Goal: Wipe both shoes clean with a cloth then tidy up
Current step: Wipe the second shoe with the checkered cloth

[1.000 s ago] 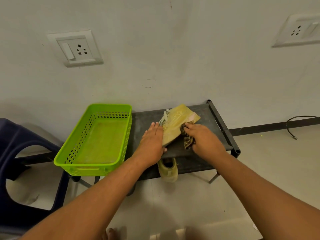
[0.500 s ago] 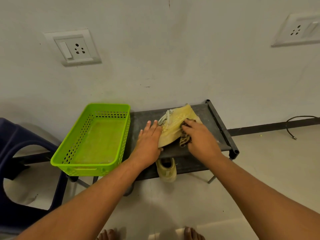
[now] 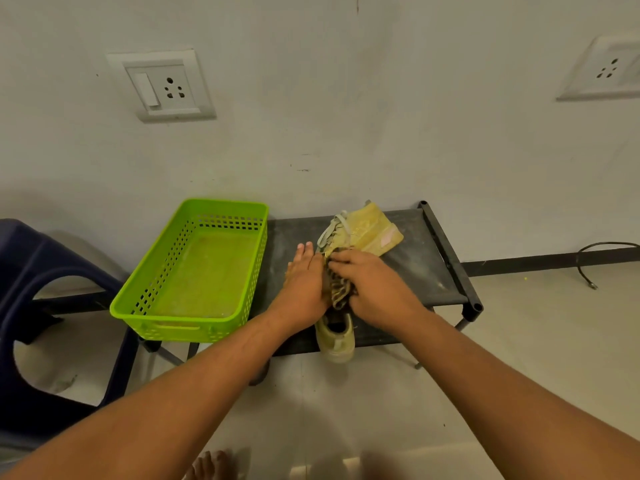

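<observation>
A glossy green plastic basket (image 3: 194, 271) with perforated walls sits on a matt, dusty black desk (image 3: 412, 261); the yellow shoe (image 3: 367, 230) looks suede-like, and the patterned cloth (image 3: 337, 289) soft and crumpled.

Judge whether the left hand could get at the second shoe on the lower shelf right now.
Probably yes: the second shoe sits uncovered just below the left hand, heel outward.

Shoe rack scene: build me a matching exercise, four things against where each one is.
Things:
1. green basket
2. patterned cloth
3. yellow shoe on its side
4. second shoe

Places:
A. on the rack's lower shelf
B. on the rack's top, right part
C. in the right hand
D. on the rack's left end

Pairs: 1-D, 2-C, 3-B, 4-A
</observation>
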